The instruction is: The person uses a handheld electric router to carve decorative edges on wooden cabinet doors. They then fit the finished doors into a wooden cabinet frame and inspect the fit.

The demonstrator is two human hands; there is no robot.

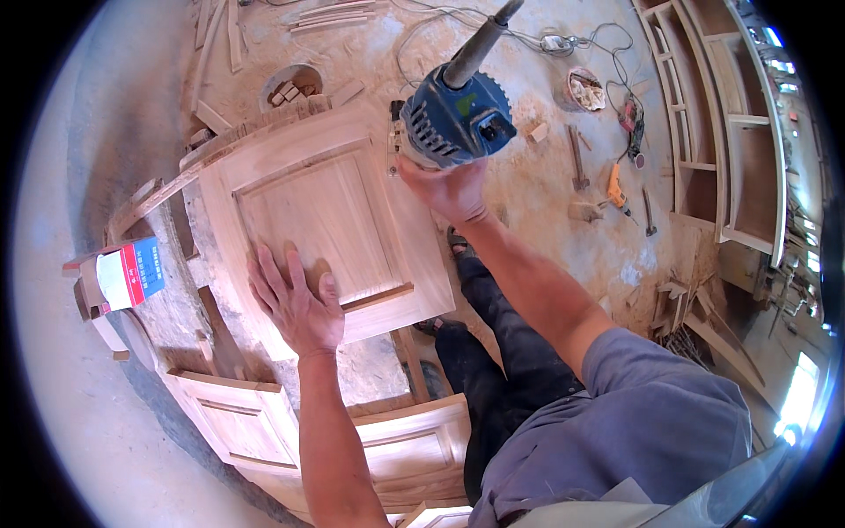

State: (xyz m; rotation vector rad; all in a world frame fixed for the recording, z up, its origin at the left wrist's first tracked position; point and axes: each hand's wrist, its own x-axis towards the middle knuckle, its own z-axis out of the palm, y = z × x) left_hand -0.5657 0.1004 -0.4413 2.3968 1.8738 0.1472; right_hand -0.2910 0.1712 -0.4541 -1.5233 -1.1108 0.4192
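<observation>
A pale wooden cabinet door (pixel 308 211) with a recessed panel lies flat on the workbench. My left hand (pixel 299 304) rests on its near part, fingers stretched out and palm down. At the door's far right corner, my right hand (pixel 449 187) is wrapped round a blue corded trim router (pixel 456 114). The tool stands roughly upright, its cord rising from the top. Its base and bit are hidden under the body and my hand. Beside the router, on the door's edge, is a small metal fitting (pixel 393 158) that looks like a hinge.
More panelled doors (pixel 242 422) lean near the bench. An open cardboard box (pixel 132 275) sits at the left. On the dusty floor are a bucket (pixel 585 90), an orange drill (pixel 618 187), hammers (pixel 576 160) and cables. A cabinet frame (pixel 726 132) stands at the right.
</observation>
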